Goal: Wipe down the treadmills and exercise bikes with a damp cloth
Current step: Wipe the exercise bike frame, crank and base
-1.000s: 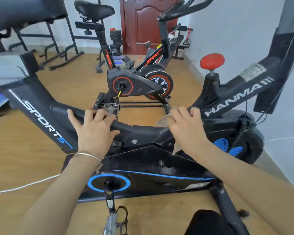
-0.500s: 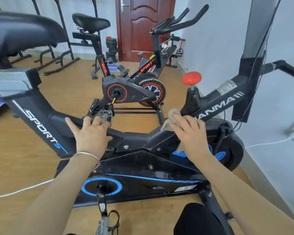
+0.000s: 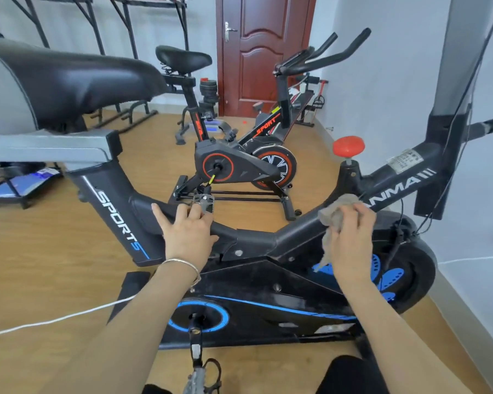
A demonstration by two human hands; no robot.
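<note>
The person stands over a black exercise bike (image 3: 256, 240) with blue trim, "SPORTS" printed on its seat post and "ANMA" legible on the sloping front tube. The left hand (image 3: 188, 231), a thin metal bracelet (image 3: 182, 264) on its wrist, lies palm down on the low middle tube of the frame. Its fingers are spread and only lightly bent over the far side, the thumb is out along the near side, and it holds nothing. The right hand (image 3: 350, 240) clutches a crumpled grey cloth (image 3: 336, 211), fingers curled over it, and presses it against the sloping tube just below the lettering. One bunch of the cloth pokes out above the fingertips and a loose tail hangs down under the palm, in front of the blue-patterned flywheel (image 3: 410, 268). A red knob (image 3: 348, 146) stands upright on the frame just above the cloth. The bike's wide black saddle (image 3: 69, 78) fills the upper left, and a pedal (image 3: 201, 376) hangs at the bottom edge. Beyond it, on the wooden floor (image 3: 40, 251), stands a second bike (image 3: 239, 166), black with red trim, and behind that a dark red door (image 3: 262, 52). A white cable (image 3: 54, 319) runs across the floor at the left.
</note>
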